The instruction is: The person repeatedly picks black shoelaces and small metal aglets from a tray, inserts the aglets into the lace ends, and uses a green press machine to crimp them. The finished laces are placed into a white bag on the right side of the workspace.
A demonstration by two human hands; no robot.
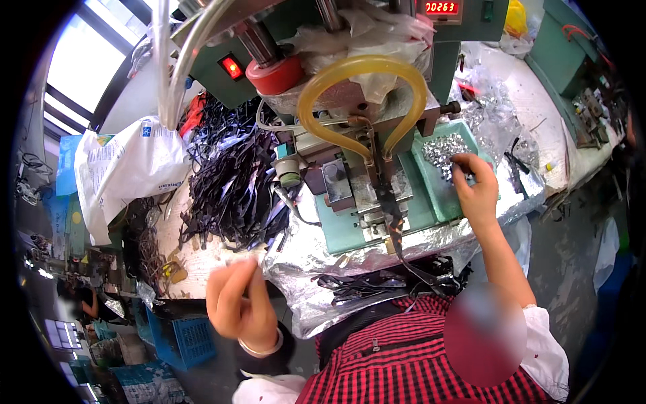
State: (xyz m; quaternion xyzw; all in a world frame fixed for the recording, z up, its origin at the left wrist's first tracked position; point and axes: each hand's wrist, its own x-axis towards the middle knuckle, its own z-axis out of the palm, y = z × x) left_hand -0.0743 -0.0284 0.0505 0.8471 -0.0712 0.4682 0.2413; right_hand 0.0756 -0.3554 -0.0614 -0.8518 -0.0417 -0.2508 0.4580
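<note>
My right hand reaches into a green tray, its thumb and forefinger pinched at the edge of a heap of small shiny metal pieces. Whatever lies between those fingertips is hidden. On the left, my left hand is raised in front of the bench with its fingers curled together. A blurred pale spot shows at its fingertips, too small to name. Between the hands stands a green press machine, with a black strap running down from its die toward my lap.
A big pile of black straps lies left of the machine, beside a white plastic sack. More black straps rest on silver foil along the front edge. A yellow hose loops over the die. A blue crate stands lower left.
</note>
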